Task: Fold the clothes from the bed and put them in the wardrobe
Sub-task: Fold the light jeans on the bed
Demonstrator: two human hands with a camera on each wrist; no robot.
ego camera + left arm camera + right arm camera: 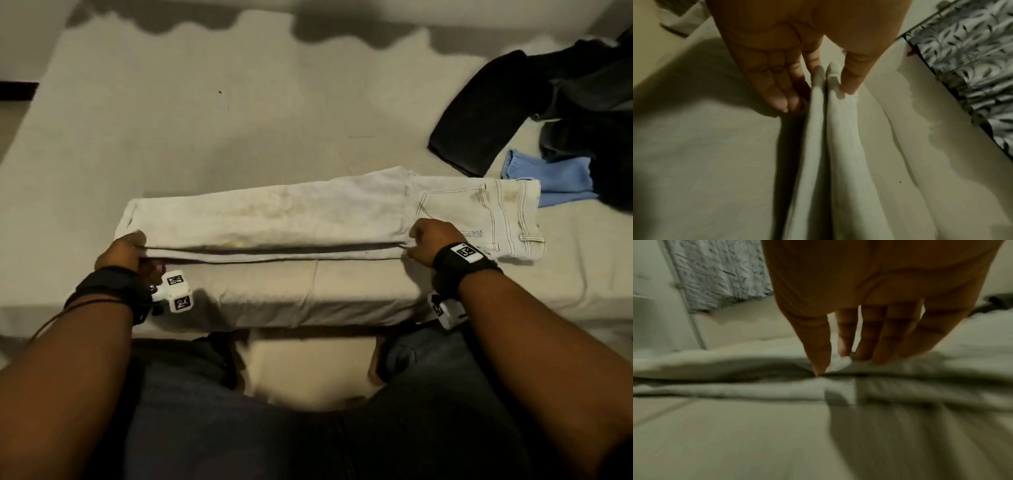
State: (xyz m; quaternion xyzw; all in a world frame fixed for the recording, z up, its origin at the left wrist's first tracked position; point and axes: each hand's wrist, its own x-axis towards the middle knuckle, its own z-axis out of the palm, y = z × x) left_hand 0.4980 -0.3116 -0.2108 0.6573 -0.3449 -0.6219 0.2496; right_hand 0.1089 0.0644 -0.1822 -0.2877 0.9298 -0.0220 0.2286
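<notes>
The white jeans point(308, 216) lie lengthwise across the near edge of the bed point(205, 120), one leg stacked on the other, waistband toward 3 o'clock and hems toward 9 o'clock.

Left hand point(120, 251): positioned at the hem end. The left wrist view shows my thumb on one side of the two stacked hems and my fingers point(777, 91) on the other, pinching the cloth between them.

Right hand point(433, 241): positioned at the near edge of the jeans, beside the back pocket point(455, 209). In the right wrist view my thumb tip presses into the seam line and my fingers reach over the top layer. That view is blurred; I judge this a light pinch on the upper layer's edge.

Step in hand, as I judge it: aligning the legs before the crosswise fold.

Next move calls for: an even grip at both ends, then carrying the hems toward 3 o'clock onto the waistband without the layers sliding apart.

A dark garment point(479, 113) and a blue garment point(555, 181) lie unfolded at 2 o'clock. The wardrobe is not in view.
</notes>
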